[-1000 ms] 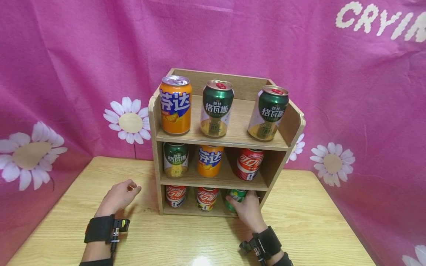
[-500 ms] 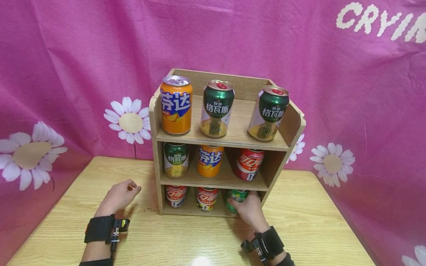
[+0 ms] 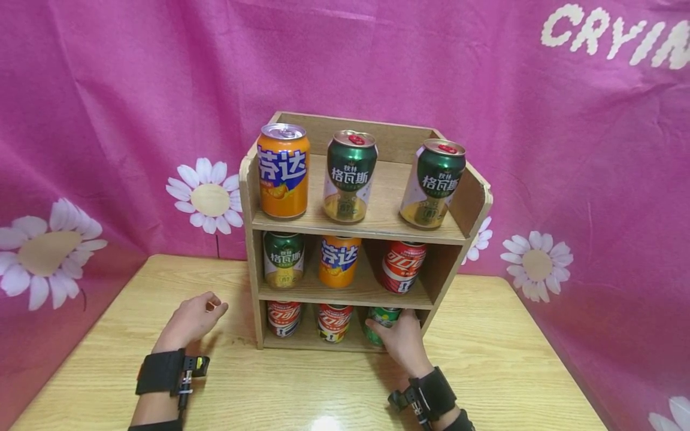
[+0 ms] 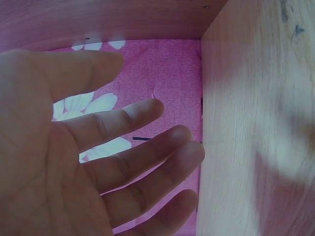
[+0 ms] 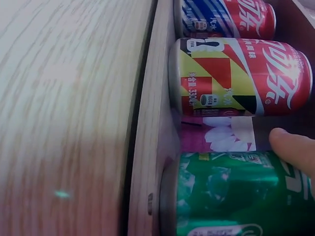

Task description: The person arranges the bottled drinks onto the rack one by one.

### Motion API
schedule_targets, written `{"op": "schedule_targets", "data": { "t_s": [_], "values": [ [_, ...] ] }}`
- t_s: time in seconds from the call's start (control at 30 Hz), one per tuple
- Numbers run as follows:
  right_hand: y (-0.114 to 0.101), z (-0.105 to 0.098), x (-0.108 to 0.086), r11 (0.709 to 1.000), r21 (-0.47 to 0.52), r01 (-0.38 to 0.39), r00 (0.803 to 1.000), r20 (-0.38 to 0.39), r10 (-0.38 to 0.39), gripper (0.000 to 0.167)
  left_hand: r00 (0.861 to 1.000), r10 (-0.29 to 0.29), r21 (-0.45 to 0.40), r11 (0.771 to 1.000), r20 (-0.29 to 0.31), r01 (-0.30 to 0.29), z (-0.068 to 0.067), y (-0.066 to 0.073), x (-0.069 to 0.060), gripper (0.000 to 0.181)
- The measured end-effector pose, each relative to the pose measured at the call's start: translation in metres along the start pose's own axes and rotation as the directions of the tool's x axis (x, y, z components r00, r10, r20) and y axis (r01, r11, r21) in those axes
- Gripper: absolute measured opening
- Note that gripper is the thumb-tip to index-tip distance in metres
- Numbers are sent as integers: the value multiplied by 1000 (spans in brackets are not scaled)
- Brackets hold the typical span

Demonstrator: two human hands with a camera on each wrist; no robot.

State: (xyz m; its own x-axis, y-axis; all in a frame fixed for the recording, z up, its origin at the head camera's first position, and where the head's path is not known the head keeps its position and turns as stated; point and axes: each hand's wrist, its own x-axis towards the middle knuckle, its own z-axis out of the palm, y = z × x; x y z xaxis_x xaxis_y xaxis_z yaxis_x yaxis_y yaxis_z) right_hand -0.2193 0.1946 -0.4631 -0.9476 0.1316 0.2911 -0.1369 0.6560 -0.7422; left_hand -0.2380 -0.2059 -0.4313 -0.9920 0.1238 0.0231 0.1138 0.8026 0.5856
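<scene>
On the bottom shelf's right side, my right hand (image 3: pixel 404 340) grips a green soda can (image 5: pixel 221 194) standing upright. The thumb (image 5: pixel 297 151) shows along the can in the right wrist view; the other fingers are hidden there. Beside that can stand two red cola cans, the middle one (image 5: pixel 241 76) with yellow and black patches, the other (image 3: pixel 284 318) at the left end. My left hand (image 3: pixel 191 318) is held left of the wooden rack (image 3: pixel 253 251), fingers loosely bent and nothing in them. In the left wrist view its palm and spread fingers (image 4: pixel 142 115) show.
Two orange soda cans (image 3: pixel 283 173) (image 3: pixel 338 262), several green-and-gold cans (image 3: pixel 349 176) and a red cola can (image 3: pixel 403 267) stand on the upper two shelves. The rack rests on a wooden table (image 3: pixel 302 389) before a pink flowered cloth (image 3: pixel 162 90).
</scene>
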Motion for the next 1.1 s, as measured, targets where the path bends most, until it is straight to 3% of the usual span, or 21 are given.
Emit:
{"op": "schedule_targets", "data": {
  "t_s": [0.33, 0.53, 0.73, 1.1],
  "values": [
    [-1, -5, 2, 997, 50, -66, 996, 57, 63, 83, 1000, 14, -1, 1000, -8, -14, 2, -1, 0, 30],
    [-2, -1, -1, 999, 43, 0, 1000, -2, 0, 84, 1000, 19, 2, 1000, -12, -19, 2, -2, 0, 29],
    [0, 3, -2, 997, -45, 67, 994, -81, -71, 81, 1000, 14, 5, 1000, -13, -14, 1, -2, 1, 30],
    [-1, -1, -1, 1000, 5, -4, 1000, -7, 4, 72, 1000, 9, 7, 1000, -8, -9, 1, -2, -1, 31]
  ]
}}
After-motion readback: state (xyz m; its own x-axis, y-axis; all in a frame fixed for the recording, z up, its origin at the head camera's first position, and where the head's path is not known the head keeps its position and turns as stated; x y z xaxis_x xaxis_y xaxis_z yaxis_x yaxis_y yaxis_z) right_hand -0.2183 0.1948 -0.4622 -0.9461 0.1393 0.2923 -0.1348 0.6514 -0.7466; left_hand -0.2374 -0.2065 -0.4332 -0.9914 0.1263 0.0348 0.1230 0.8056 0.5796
